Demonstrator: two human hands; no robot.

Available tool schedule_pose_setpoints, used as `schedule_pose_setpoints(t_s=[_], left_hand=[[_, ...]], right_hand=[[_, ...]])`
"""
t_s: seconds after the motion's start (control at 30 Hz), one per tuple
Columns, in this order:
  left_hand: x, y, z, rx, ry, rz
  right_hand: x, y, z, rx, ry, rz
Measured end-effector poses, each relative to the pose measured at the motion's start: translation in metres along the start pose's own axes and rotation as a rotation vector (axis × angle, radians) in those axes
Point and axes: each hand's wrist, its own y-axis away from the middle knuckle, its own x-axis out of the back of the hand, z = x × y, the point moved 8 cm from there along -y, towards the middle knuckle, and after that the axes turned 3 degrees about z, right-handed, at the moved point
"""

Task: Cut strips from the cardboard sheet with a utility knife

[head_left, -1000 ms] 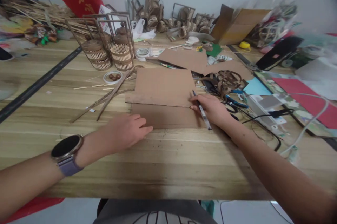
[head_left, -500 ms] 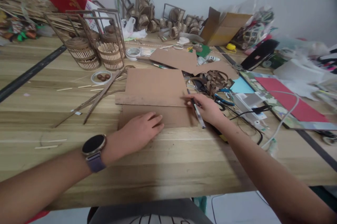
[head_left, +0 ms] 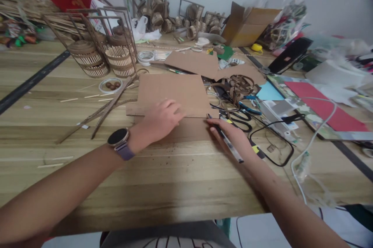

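A flat piece of cardboard (head_left: 175, 92) lies on the wooden table, overlapping a second cardboard piece (head_left: 189, 130) nearer to me. My left hand (head_left: 163, 119), wearing a watch on the wrist, is over the lower edge of the upper piece, somewhat blurred. Its fingers are loosely bent and apart, and nothing shows in them; whether it touches the cardboard I cannot tell. At the right end of the lower piece, my right hand (head_left: 230, 135) holds a pen (head_left: 229, 144) between thumb and fingers. The pen's tip points at the upper piece's lower right corner.
Two lidded bamboo baskets in frames (head_left: 90, 59) stand at the left behind brown strips (head_left: 109, 108). A tape ring (head_left: 110, 85) encloses several brown balls. To the right lie scissors (head_left: 240, 116), coiled strips (head_left: 240, 86), cables and a red sheet (head_left: 323, 104). An opened carton (head_left: 247, 26) stands behind.
My left hand has moved up from the lower cardboard to the upper piece's edge. My right hand has come nearer to me, with the pen still in it.
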Motion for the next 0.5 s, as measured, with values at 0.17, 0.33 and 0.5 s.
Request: schedule_pose_setpoints(t_s=[0.17,0.33,0.5], left_hand=[[-0.021,-0.003,-0.01,0.061,0.01,-0.049],[-0.023,0.002,0.006,0.026,0.017,-0.041],[-0.017,0.003,0.021,-0.01,0.002,-0.121]], right_hand=[[0.0,0.007,0.002,0.026,0.051,-0.018],[0.008,0.013,0.007,0.023,0.082,0.014],[0.007,0.013,0.008,0.074,0.089,0.004]])
